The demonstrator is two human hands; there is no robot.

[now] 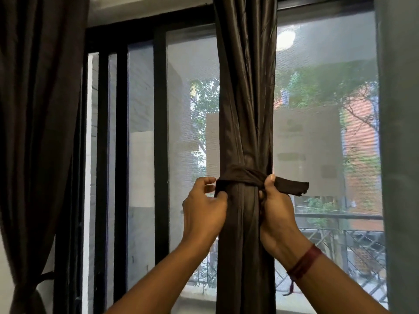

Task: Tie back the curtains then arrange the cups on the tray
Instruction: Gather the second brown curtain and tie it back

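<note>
the left hand's [204,209] thumb [220,196] and curled fingers pinch the near end of a dark tie-back band [240,176] right at the left edge of the gathered curtain. the forefinger is hooked just above it. on the other side, the right hand [277,207] is clenched round the band where it comes off the curtain. its thumb [271,179] points up and presses the cloth. the band's loose tail [292,186] sticks out sideways to the right, past the thumb.

the band is wrapped once round the middle curtain [244,98], a glossy brown drape hanging straight down in front of the window and bunched into tight folds where it is cinched. both forearms reach up from below, one on each side of the drape, wrists a little bent back. a dark red thread bracelet [305,262] sits on the right wrist.

at the far left hangs a second dark curtain [38,109], drawn in low down by its own tie [45,276]. between the two curtains stand the black window frame [159,109] and a mesh screen [192,64], with open room to either side of the hands. a grey curtain [399,132] runs down the right edge, and a balcony railing [340,234] shows outside.
</note>
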